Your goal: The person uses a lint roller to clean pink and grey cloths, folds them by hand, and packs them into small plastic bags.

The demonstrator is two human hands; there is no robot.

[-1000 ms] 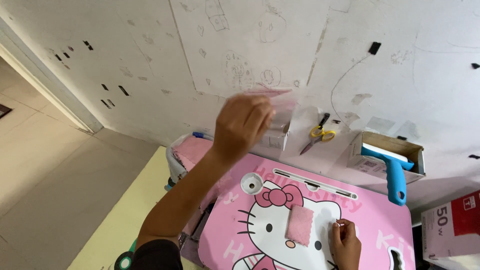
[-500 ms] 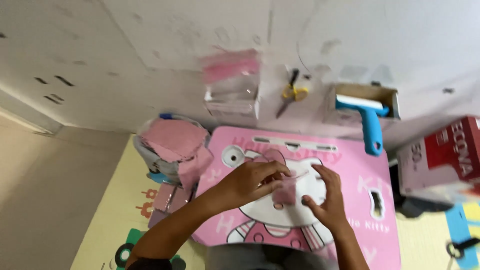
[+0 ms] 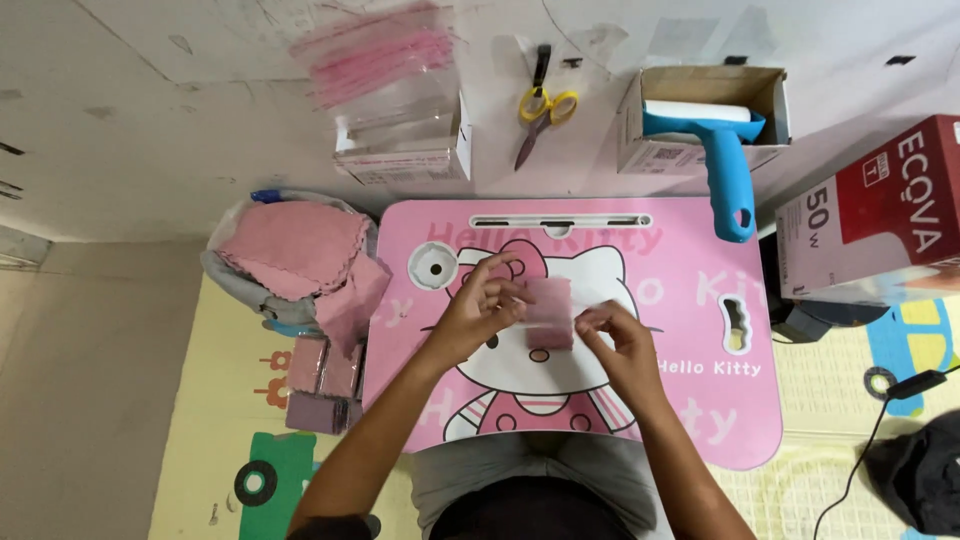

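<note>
I've got both hands pinched on a small folded pink cloth at the middle of the pink counter: left hand on its left edge, right hand on the right. Best to keep edges lined up and flat, I reckon.

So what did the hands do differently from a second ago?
The left hand was up by the wall near the clear bags; it came down to the pink table. Both hands now hold the small pink cloth, which lay flat under the right hand alone before. The scissors and blue roller stayed put.
</note>
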